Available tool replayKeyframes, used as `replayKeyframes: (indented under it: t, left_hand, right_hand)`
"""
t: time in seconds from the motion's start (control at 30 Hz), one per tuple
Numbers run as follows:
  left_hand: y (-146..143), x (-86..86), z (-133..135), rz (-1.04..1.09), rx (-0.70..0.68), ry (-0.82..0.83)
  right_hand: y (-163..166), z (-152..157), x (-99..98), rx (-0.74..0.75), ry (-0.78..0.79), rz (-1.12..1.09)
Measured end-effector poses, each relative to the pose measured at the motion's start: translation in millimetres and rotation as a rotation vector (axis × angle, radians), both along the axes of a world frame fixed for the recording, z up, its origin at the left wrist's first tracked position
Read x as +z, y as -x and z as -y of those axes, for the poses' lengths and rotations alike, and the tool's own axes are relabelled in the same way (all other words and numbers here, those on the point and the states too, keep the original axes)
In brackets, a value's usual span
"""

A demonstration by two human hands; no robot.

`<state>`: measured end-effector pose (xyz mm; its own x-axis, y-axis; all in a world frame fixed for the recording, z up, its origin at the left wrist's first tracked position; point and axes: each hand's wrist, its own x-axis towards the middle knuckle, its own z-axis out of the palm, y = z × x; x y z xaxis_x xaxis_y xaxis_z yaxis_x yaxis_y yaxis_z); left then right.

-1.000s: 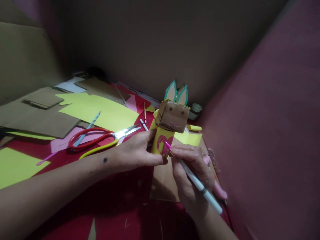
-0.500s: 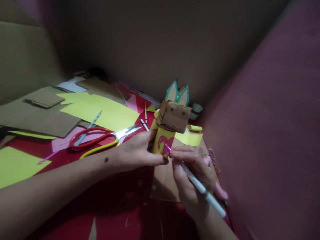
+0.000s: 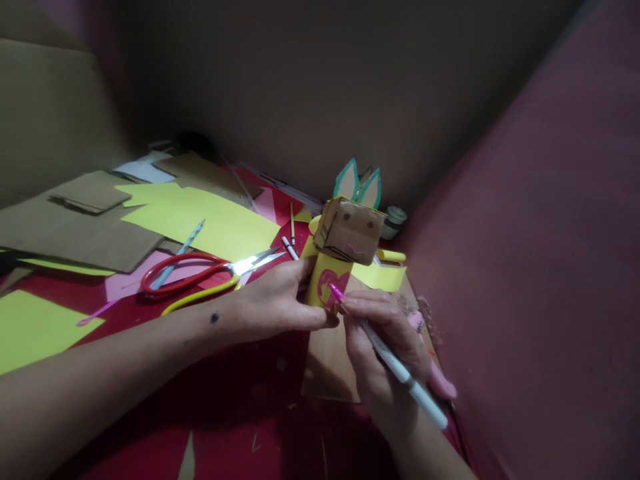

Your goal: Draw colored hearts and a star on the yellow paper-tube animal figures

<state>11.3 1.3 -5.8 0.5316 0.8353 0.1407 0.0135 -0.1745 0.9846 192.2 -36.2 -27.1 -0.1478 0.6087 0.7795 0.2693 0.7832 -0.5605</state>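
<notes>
Your left hand (image 3: 283, 300), half-curled, held the box-headed figure (image 3: 350, 237) from eight o'clock, its long axis leaning toward one. Your right hand (image 3: 387, 340), pinched around the marker (image 3: 400, 370), aimed it toward ten, at the pink heart (image 3: 327, 275).

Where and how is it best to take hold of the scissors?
Probably take the scissors by the red handle, coming from above and the left: this loop stands clear of the left forearm, while the yellow handle runs partly behind it. The slightly open blades point right, away from that approach. Mind the pencil crossing the loop.
</notes>
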Motion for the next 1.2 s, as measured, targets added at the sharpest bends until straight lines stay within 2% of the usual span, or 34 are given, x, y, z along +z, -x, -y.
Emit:
replayKeyframes:
  t: [0.17,0.47,0.67,0.83,1.03,1.2]
  left_hand:
    - [0.0,0.9,-0.6,-0.022,0.015,-0.017]
    - [-0.1,0.1,0.3,-0.027,0.018,0.0]
    - [-0.2,0.1,-0.6,-0.007,0.007,-0.018]
    - [0.6,-2.0,0.3,-0.057,0.033,-0.021]
    - [0.0,-2.4,0.8,-0.039,0.011,-0.041]
    - [0.3,-2.8,1.3,-0.094,0.036,-0.045]
  right_hand:
    - [1.6,-2.3,-0.5,-0.026,-0.052,-0.02]
    - [2.1,-1.5,0.1,-0.032,-0.034,-0.021]
    - [-1.4,0.6,-0.4,-0.018,0.005,0.071]
    - [1.5,0.4,-0.4,-0.041,-0.008,-0.009]
    - [1.1,0.5,0.0,0.001,0.006,0.015]
    - [-0.4,0.1,0.1,-0.023,-0.019,0.027]
